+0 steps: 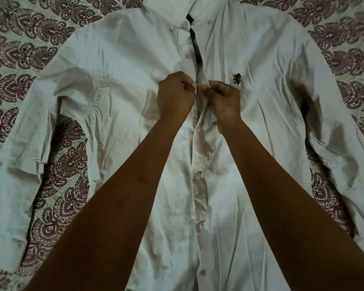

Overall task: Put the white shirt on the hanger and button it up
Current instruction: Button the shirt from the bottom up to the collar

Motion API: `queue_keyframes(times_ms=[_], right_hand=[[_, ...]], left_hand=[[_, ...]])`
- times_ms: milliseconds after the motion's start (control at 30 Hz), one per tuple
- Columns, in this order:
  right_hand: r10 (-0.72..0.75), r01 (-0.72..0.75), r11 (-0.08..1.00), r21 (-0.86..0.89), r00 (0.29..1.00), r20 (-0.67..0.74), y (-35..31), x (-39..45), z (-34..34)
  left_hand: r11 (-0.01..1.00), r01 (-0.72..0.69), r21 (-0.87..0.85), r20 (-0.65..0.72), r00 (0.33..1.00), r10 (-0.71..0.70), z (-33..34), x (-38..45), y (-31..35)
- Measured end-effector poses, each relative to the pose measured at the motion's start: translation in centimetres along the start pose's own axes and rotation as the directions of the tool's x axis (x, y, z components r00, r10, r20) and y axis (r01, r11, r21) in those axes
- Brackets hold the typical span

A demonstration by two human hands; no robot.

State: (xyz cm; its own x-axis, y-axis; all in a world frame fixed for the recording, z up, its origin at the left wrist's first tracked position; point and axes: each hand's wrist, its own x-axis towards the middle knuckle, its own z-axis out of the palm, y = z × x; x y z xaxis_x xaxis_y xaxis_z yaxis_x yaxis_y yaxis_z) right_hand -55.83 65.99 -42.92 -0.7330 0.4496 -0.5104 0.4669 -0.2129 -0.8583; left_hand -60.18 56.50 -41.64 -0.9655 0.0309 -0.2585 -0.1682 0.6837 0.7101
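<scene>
White shirt [118,85] lies flat at 12 o'clock; our left hand [175,95] and right hand [224,99] pinch both placket edges together, grip tight, to seat a button.

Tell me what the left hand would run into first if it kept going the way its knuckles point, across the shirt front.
The left hand points toward the right hand across the shirt placket. It would likely meet that raised fabric edge first, then the right hand's fingers just behind it; depth is unclear.
</scene>
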Motion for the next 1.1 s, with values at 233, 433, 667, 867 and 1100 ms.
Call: queue_keyframes(times_ms=[233,433,667,867,1100], right_hand=[[0.000,-0.004,0.998,0.063,0.998,0.060,-0.4,-0.4,-0.5],[0.033,-0.041,0.992,0.120,0.997,0.069,-0.4,-0.4,-0.5],[0.049,-0.083,0.976,0.201,0.984,0.169,-0.7,-0.2,-1.2],[-0.019,0.007,0.997,0.083,0.989,0.150,-0.4,0.4,-0.5],[-0.028,0.026,0.999,0.028,0.996,0.080,-0.2,0.6,-0.1]], left_hand=[[0.992,0.125,-0.005,0.033,0.992,-0.125,0.2,0.2,1.1],[0.983,0.182,-0.003,0.033,0.983,-0.182,0.4,0.1,1.4],[0.951,0.272,-0.148,0.115,0.960,-0.257,0.4,0.6,1.0],[0.893,0.314,-0.322,0.151,0.948,-0.279,-0.3,0.8,0.3],[0.750,0.453,-0.481,0.230,0.891,-0.391,-0.6,0.4,0.6]])
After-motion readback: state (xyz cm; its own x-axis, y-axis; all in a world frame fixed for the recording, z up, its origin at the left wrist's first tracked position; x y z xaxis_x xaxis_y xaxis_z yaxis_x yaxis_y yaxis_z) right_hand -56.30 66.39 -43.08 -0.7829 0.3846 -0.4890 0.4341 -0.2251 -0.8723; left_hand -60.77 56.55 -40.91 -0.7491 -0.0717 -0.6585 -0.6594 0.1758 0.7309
